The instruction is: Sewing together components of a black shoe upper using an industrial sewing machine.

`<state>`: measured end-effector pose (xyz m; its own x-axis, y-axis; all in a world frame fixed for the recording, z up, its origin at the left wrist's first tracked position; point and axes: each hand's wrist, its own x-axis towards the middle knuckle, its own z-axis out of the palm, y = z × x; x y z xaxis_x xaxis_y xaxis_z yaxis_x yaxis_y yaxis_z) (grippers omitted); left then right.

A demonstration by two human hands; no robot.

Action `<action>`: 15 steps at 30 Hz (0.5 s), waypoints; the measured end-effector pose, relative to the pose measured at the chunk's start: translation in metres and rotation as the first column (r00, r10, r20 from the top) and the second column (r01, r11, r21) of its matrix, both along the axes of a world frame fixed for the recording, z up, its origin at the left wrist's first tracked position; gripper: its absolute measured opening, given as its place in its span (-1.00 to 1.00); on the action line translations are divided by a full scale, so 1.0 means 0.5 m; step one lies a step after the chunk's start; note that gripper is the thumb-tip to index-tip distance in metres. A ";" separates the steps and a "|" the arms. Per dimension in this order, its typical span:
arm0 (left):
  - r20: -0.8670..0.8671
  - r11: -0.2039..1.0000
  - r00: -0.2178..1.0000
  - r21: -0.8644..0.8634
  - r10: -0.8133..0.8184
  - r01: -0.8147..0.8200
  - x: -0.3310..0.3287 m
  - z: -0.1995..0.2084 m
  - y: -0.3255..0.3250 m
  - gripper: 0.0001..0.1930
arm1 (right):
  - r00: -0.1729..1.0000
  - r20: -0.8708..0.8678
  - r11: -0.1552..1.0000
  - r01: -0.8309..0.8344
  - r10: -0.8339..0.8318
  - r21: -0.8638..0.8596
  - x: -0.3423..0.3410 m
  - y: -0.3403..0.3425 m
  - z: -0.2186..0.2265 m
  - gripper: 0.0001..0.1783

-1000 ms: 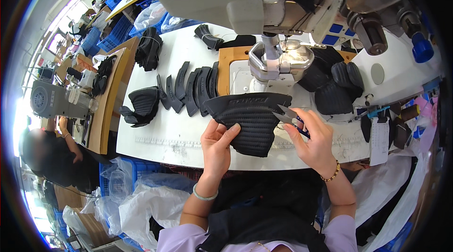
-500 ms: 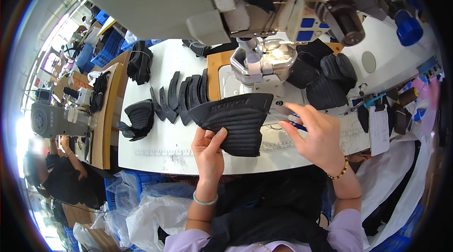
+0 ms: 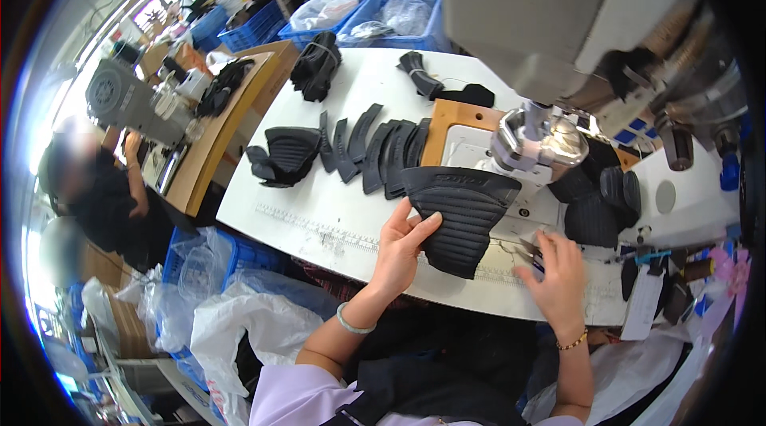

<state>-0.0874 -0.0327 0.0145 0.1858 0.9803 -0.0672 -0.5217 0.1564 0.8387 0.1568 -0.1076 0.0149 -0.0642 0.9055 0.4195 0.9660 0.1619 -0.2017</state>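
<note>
My left hand [image 3: 400,249] pinches the lower left edge of a black quilted panel [image 3: 463,228], thumb on top. The panel is wide and curved at its far edge, where a raised strip runs, and narrows toward me. It is held tilted over the white table [image 3: 319,222], in front of the sewing machine [image 3: 536,135]. Right of the panel, my right hand [image 3: 558,278] is closed round small thread snips [image 3: 531,252], whose blades point at the panel's right side without visibly touching it. The fingers partly cover the snips.
Several curved black strips [image 3: 365,139] lie left of the machine, beside a stack of quilted pieces [image 3: 289,153]. More black panels [image 3: 594,214] are piled to its right. A bundle [image 3: 317,65] sits at the far left edge. A co-worker [image 3: 104,187] works at another table.
The view has swung left, so the table appears shifted right. My right hand with the snips has dropped lower beside the panel. My left hand still holds the panel.
</note>
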 end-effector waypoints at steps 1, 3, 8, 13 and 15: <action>0.082 0.999 0.996 -0.046 -0.023 0.027 0.002 0.000 0.001 -0.67 | 0.998 0.022 0.999 -0.052 0.052 -0.007 -0.009 0.004 0.000 -0.61; 0.164 0.995 0.986 -0.083 -0.033 0.047 0.002 0.001 0.002 -0.66 | 0.948 -0.034 0.948 -0.318 0.318 -0.027 -0.049 0.007 0.002 -0.56; 0.169 0.985 0.984 -0.155 -0.050 0.076 -0.047 -0.001 0.014 -0.66 | 0.633 0.012 0.616 -0.757 0.774 0.216 -0.159 0.089 0.020 -0.62; -0.369 0.467 0.286 0.685 0.884 -0.559 -0.283 0.025 0.098 -0.72 | 0.462 -0.260 0.528 -0.784 0.848 0.327 -0.288 0.184 0.070 -0.77; -0.347 0.370 0.164 0.695 0.924 -0.617 -0.389 0.039 0.143 -0.58 | 0.453 -0.373 0.583 -0.697 0.809 0.417 -0.382 0.244 0.090 -0.77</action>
<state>-0.2821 0.0386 0.0338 -0.6259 0.5278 0.5741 0.4636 -0.3401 0.8182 -0.0341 0.0145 0.0600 -0.4277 0.5057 0.7492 0.2131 0.8619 -0.4601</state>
